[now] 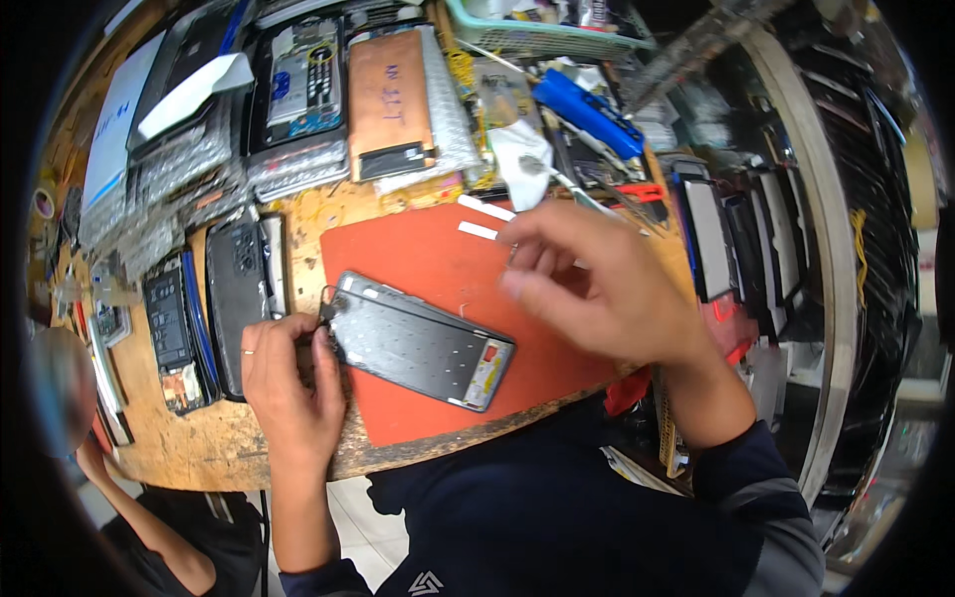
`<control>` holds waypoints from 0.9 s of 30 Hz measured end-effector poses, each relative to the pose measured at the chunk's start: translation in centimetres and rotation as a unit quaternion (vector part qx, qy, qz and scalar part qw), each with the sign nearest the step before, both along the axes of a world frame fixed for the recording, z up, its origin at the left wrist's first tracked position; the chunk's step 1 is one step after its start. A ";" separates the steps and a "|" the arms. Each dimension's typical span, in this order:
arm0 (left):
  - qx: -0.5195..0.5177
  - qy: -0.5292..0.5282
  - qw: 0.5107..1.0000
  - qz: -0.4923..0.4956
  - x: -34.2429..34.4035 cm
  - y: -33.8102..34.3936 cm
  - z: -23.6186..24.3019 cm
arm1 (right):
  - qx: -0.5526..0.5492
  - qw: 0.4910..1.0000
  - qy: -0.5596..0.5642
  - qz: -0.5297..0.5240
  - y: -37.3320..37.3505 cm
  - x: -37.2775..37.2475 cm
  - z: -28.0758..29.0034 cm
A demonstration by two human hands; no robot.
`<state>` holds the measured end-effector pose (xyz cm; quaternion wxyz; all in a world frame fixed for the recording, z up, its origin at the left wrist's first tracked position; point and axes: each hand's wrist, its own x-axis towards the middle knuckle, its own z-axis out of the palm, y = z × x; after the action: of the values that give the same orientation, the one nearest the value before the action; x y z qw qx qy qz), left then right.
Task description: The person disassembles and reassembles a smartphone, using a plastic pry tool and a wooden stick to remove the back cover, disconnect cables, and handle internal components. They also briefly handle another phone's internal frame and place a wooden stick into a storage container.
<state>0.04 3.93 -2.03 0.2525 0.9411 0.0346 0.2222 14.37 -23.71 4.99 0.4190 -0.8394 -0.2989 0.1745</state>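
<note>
A dark grey phone panel (pixel 418 343), dotted with light specks and with a yellow-and-white patch at its right end, lies slanted on the orange mat (pixel 398 423). At its left end my left hand (pixel 293 373) pinches a small black part (pixel 326 316) between thumb and fingertips; a thin dark loop rises beside it. My right hand (pixel 597 284) hovers over the mat's right side, slightly blurred. Its fingers are loosely curled, with thumb and forefinger tips apart and nothing plainly held. Near those fingertips lie two short white strips (pixel 478 230).
Phones (pixel 171 328) and a black phone back (pixel 235 298) lie left of the mat. Stacked bubble-wrapped parts (pixel 184 164), a copper-coloured panel (pixel 390 95), a blue tool (pixel 589 112) and a green basket (pixel 547 40) crowd the back. Another person's arm (pixel 149 517) shows at lower left.
</note>
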 end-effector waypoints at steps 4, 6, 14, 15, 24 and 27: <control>-0.011 0.005 1.000 0.018 -0.2 -0.2 -0.2 | -0.012 0.993 -0.104 0.051 -0.4 -5.7 -2.9; -0.008 0.005 1.000 0.018 -0.3 -0.3 -0.4 | 0.052 0.998 -0.017 0.021 -0.6 -7.4 -3.8; 0.026 -0.031 0.999 0.005 0.1 -0.1 -0.6 | -0.113 0.885 -0.421 -0.164 -5.3 1.0 -4.6; 0.031 -0.038 0.999 0.003 0.0 -0.1 -0.7 | -0.150 0.899 -0.387 -0.143 -5.7 2.0 -4.7; 0.034 -0.055 0.998 0.024 -0.1 0.1 -1.9 | 0.011 0.964 -0.266 -0.010 -2.6 1.0 -4.5; 0.039 -0.071 0.997 0.018 0.1 0.0 -2.0 | 0.021 0.956 -0.282 0.072 -0.3 0.8 -5.1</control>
<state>0.17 3.93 -3.99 0.2138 0.9311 0.0249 0.2943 15.15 -24.01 -0.09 0.3212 -0.8220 -0.4680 -0.0460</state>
